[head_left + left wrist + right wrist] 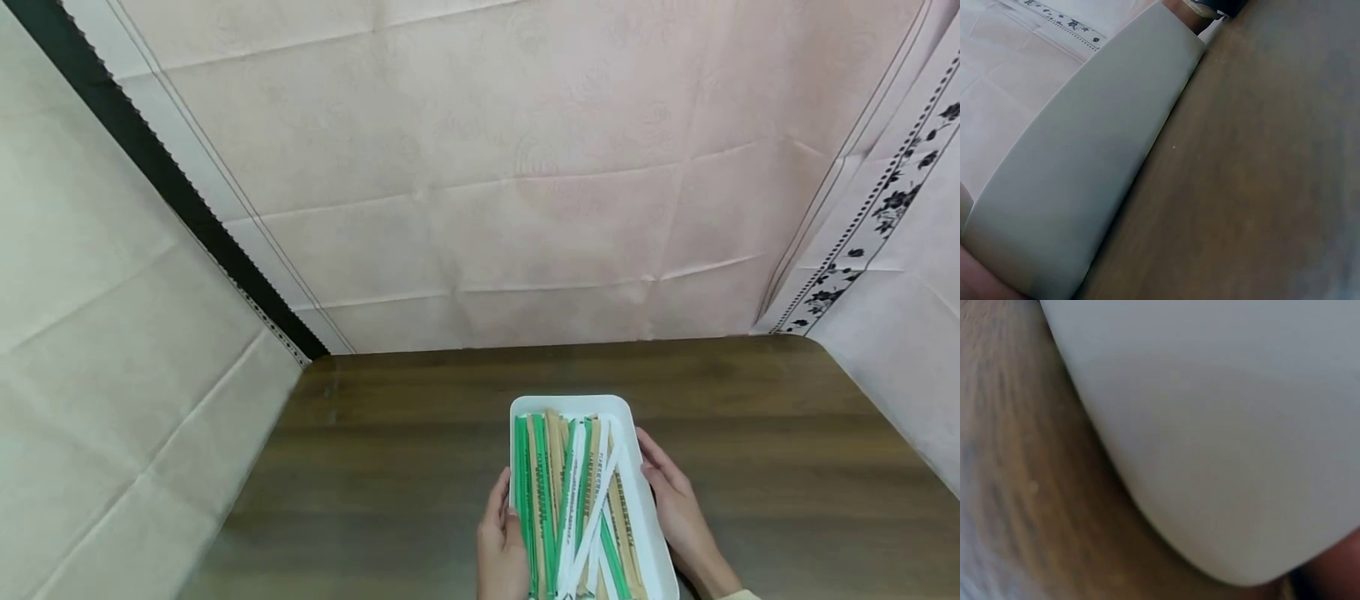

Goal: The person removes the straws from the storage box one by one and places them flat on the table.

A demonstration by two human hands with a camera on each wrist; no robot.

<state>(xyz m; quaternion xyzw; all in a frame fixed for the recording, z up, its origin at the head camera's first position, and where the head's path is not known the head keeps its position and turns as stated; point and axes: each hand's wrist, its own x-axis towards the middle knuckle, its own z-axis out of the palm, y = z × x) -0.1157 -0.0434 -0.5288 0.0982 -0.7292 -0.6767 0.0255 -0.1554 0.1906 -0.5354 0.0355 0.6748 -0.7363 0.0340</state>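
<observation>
A white rectangular tray (651,533) with rounded corners is at the lower centre of the head view. It holds several long slim paper strips or wrapped sticks (576,500) in green, white and tan, some with small print; their exact kind is unclear. My left hand (502,542) grips the tray's left side. On the opposite side, my right hand (681,508) holds the tray near its rim. The tray's outer wall (1085,144) fills much of the left wrist view, close to the wood. In the right wrist view, the pale tray wall (1222,437) hides most of the hand.
Beneath the tray is a brown wooden table (375,483). Pale cloth (525,183) hangs behind the far edge, with more cloth on the left (135,350) and right. A dark band (172,175) runs along the left corner, and a floral border (885,208) along the right.
</observation>
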